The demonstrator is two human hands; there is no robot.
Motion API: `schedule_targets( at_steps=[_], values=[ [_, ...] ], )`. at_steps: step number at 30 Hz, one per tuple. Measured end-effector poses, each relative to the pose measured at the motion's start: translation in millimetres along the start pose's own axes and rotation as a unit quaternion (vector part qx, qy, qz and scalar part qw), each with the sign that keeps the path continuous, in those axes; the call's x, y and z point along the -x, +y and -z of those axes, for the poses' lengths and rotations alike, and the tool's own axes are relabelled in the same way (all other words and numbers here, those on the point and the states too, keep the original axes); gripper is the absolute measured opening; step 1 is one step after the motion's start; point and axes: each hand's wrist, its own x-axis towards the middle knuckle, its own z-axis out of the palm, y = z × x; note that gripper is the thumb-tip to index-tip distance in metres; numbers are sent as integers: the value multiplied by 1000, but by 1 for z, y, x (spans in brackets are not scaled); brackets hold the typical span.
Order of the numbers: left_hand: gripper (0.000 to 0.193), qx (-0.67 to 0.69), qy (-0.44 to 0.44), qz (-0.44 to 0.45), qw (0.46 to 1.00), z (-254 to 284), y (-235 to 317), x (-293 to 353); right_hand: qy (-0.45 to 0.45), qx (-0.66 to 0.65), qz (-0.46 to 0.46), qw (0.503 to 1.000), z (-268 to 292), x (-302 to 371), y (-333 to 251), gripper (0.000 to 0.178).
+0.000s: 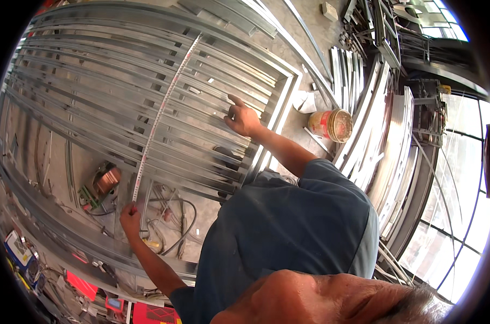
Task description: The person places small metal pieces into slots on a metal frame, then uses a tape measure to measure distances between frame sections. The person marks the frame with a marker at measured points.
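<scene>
A long metal frame of parallel grey bars [223, 89] spreads out in front of me. Across the bars runs a pale tape measure [159, 113], extended straight from the far side down to my left hand [130, 217]. The fingers of that hand are closed in a pinch on the near end of the tape. Over the right part of the bars hovers my right hand [243, 119], its index finger stretched out and the other fingers partly bent. Nothing shows in it, and whether it touches a bar I cannot tell.
A copper-coloured wire spool [106, 178] sits below the bars at left, near a dark cable [193, 216]. To the right stand a dirty bucket [339, 125] and stacks of long metal profiles [388, 146]. Red items [82, 284] lie at the lower left.
</scene>
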Motion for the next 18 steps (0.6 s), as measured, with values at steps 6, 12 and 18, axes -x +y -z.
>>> schedule_targets(
  at_steps=[6,12,18],
  values=[
    [41,12,-9,1,1000,3,1,0,22,-3,-11,1000,-6,2,3,23],
    [40,-1,-21,-10,1000,3,3,-4,-39,17,-28,999,-9,-2,13,26],
    [38,1,-8,-15,1000,2,4,1,-44,-10,-10,999,-5,9,-11,25]
  ],
)
